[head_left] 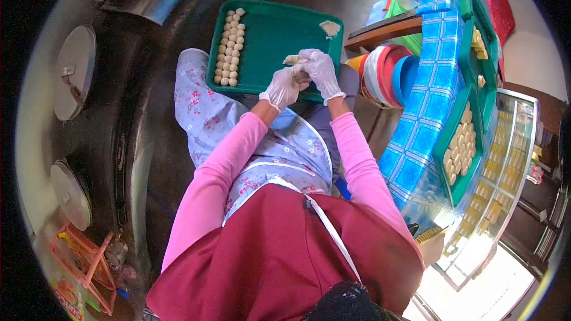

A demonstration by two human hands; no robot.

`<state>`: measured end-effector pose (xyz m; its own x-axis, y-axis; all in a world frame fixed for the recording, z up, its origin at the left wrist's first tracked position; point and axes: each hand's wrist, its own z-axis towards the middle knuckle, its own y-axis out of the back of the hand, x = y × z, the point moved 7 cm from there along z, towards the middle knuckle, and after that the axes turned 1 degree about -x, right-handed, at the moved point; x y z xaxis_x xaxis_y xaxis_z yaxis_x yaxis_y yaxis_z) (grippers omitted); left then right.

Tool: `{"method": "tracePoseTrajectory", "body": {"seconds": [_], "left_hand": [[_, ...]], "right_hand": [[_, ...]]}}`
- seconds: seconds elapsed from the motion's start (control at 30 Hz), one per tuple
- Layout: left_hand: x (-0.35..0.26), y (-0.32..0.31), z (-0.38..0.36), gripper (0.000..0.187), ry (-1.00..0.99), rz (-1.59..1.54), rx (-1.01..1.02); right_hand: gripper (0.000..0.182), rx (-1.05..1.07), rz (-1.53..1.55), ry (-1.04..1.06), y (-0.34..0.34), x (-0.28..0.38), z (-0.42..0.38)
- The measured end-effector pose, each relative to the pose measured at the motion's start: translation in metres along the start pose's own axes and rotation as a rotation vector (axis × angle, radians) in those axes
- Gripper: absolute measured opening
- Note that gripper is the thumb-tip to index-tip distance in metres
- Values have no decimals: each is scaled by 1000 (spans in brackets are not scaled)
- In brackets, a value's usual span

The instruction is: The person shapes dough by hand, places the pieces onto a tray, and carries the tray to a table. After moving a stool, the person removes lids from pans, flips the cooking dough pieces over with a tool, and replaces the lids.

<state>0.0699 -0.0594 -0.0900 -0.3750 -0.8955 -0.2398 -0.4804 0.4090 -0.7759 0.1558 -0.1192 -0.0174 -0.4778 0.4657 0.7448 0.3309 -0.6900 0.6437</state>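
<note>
While the pale, soft lump of dough [295, 59], judged light, sticky and best pinched at its edges, is gripped by both white-gloved hands [303, 77], it is held at six o'clock over the green plastic tray [273, 35].

We hold both pink-sleeved arms stretched forward, our gloved left hand [281, 88] and gloved right hand [321, 70] pressed close together, fingers curled inward and touching each other.
</note>
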Motion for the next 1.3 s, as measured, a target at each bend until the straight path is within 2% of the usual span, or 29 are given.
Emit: {"method": "tracePoseTrajectory", "body": {"seconds": [0.03,0.1,0.13,0.2,0.23,0.3,0.4,0.5,0.57,0.6,0.63,0.7,0.73,0.77,0.8,0.87,0.9,1.0,1.03,1.07,1.13,1.23,1.3], "left_hand": [[0,-5,4,14,-2,-36,26],[-1,-16,-1,10,-37,-123,8],[6,-4,12,11,6,-172,-11],[16,8,34,12,93,-273,-46],[18,12,38,9,73,-317,-99],[21,21,48,6,28,-398,-201],[20,35,61,6,-27,-186,-131],[15,32,50,8,-24,-285,-309],[8,28,49,13,-89,-262,-204],[5,24,49,16,-120,-251,-149],[0,17,42,31,-77,-73,-145],[3,-6,18,41,161,-62,-38],[3,-21,1,47,277,-52,14],[-1,-32,-12,45,290,10,15],[-4,-35,-7,38,181,-82,32],[-7,-34,-3,27,-38,-281,55],[-16,-37,-12,16,-62,-377,22],[-31,-22,-13,22,-260,-321,-56],[-35,-21,-15,24,-256,-258,-79],[-38,-20,-19,24,-250,-207,-103],[-44,-22,-29,23,-244,-111,-148],[-56,-28,-39,23,-284,-115,-78],[-61,-30,-38,24,-301,-153,-11]], "right_hand": [[24,-58,17,-21,3,0,-2],[19,-10,-122,-115,2,-2,-4],[17,16,-191,-159,2,-2,-5],[17,33,-204,-133,2,1,-6],[18,43,-213,-123,4,0,-8],[16,97,0,-265,1,-12,-14],[14,161,389,-493,3,-16,-29],[11,177,807,-674,8,-4,-46],[12,209,1163,-758,10,19,-53],[12,165,1142,-726,18,28,-50],[11,121,1117,-693,28,34,-47],[16,-36,1149,-655,40,29,-45],[23,-101,1003,-533,43,20,-40],[21,-132,757,-414,49,23,-36],[20,-157,509,-295,55,29,-32],[18,-79,145,148,51,44,-25],[17,-36,-39,371,46,56,-20],[19,-134,132,-184,52,10,10],[21,-92,-369,87,51,12,24],[13,-88,-717,91,45,-3,40],[17,-188,-879,270,38,-7,59],[20,-89,-860,342,21,-25,70],[20,-18,-953,346,13,-35,74]]}}
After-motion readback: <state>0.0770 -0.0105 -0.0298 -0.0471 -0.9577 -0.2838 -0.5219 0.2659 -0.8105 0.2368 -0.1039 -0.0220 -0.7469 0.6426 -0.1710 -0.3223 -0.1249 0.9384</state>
